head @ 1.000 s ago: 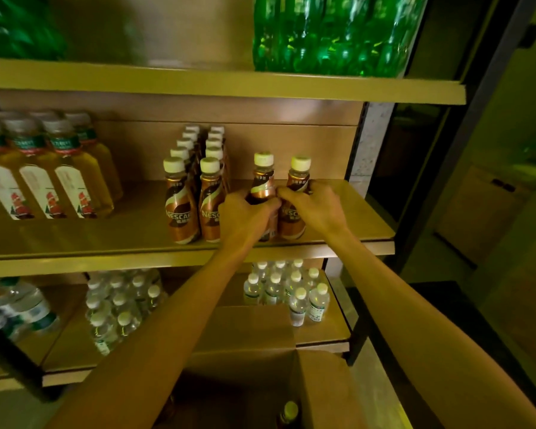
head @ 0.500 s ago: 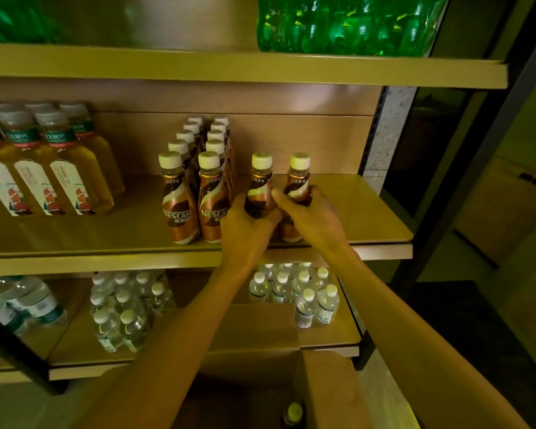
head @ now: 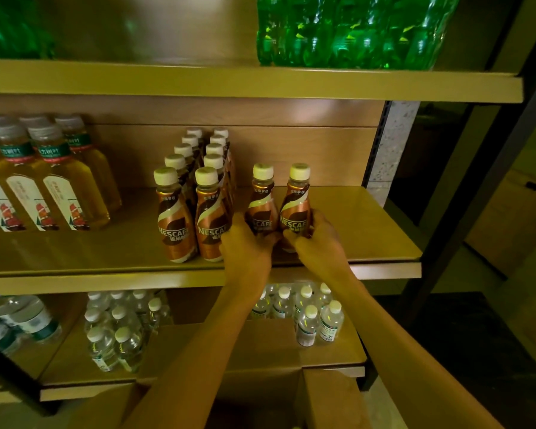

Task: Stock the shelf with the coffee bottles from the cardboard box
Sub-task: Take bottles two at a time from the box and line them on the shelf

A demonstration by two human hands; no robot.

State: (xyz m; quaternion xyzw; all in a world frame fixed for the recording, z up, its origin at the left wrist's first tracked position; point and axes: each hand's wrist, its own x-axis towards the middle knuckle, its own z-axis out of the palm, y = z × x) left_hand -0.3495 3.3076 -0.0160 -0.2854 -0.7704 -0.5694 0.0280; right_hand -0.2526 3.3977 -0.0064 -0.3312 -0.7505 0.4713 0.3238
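Note:
Two brown coffee bottles with cream caps stand upright side by side on the middle shelf (head: 369,230). My left hand (head: 246,252) wraps the base of the left bottle (head: 261,205). My right hand (head: 319,243) wraps the base of the right bottle (head: 296,209). To their left, two rows of the same coffee bottles (head: 198,193) run back to the shelf wall. The open cardboard box (head: 331,400) is below my arms at the bottom edge; its inside is dark and mostly hidden.
Yellow tea bottles (head: 50,187) fill the left of the middle shelf. Green soda bottles (head: 347,29) sit on the top shelf. Small water bottles (head: 310,317) stand on the lower shelf. A dark upright post (head: 477,193) borders the shelf on the right.
Both hands have slid lower on the two bottles, from their middles to their bases. The bottles stand in much the same spot on the shelf. The camera has moved closer.

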